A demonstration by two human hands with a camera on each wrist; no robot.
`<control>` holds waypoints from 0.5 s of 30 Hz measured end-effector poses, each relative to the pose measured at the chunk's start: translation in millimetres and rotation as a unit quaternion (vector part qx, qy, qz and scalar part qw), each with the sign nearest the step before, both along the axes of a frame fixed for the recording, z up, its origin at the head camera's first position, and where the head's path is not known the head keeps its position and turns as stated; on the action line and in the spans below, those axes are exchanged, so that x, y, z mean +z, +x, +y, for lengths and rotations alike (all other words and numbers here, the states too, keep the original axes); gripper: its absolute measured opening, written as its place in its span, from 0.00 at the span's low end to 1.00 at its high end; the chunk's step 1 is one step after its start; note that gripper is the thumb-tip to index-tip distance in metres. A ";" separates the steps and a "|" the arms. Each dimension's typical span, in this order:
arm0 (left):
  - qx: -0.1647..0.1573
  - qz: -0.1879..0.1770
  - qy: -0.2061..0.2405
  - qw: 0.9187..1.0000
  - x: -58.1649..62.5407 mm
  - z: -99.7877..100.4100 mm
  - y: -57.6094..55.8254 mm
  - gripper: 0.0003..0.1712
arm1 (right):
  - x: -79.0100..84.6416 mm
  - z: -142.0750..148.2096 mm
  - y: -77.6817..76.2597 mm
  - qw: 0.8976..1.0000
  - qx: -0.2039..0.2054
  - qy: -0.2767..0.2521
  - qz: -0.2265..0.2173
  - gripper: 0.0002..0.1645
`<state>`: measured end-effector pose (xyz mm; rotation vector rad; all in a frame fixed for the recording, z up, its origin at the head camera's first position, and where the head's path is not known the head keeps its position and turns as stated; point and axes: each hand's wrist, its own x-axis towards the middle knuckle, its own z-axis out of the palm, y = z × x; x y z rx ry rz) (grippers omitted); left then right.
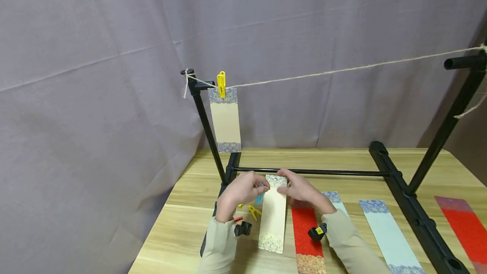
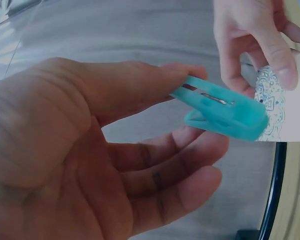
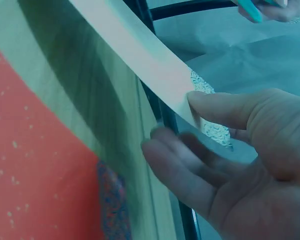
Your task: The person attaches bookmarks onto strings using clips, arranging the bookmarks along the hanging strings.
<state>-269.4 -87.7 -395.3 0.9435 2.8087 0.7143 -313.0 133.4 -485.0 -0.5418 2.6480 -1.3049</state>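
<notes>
In the left wrist view my left hand (image 2: 75, 115) pinches a teal clothespin (image 2: 240, 112) between thumb and index finger, the other fingers loosely bent below. Its front end overlaps the patterned end of a cream paper strip (image 1: 273, 219); whether it bites the paper I cannot tell. With thumb and fingers my right hand (image 1: 302, 190) grips that strip near its top edge, which bears a blue lace pattern. The strip is raised above the table. Another cream strip (image 1: 225, 124) hangs from a string (image 1: 323, 73) under a yellow clothespin (image 1: 221, 83).
A black frame (image 1: 433, 155) carries the string across the wooden table (image 1: 175, 227). Beside the right forearm lie a red strip (image 1: 304, 227) and pale blue strips (image 1: 389, 234), with another red strip (image 1: 466, 227) farther right. Yellow (image 1: 254, 212) and red clothespins (image 1: 238, 219) lie near the left wrist.
</notes>
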 end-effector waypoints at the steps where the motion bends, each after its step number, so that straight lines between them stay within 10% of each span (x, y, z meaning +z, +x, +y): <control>1: -0.002 0.008 0.005 1.000 1.6 0.2 -0.5 0.10 | 1.8 0.6 1.0 1.000 0.000 -0.006 -0.008 0.26; 15: 0.051 0.083 0.146 0.984 3.5 0.3 -3.6 0.08 | 26.9 0.1 9.8 0.999 -0.016 -0.046 0.020 0.29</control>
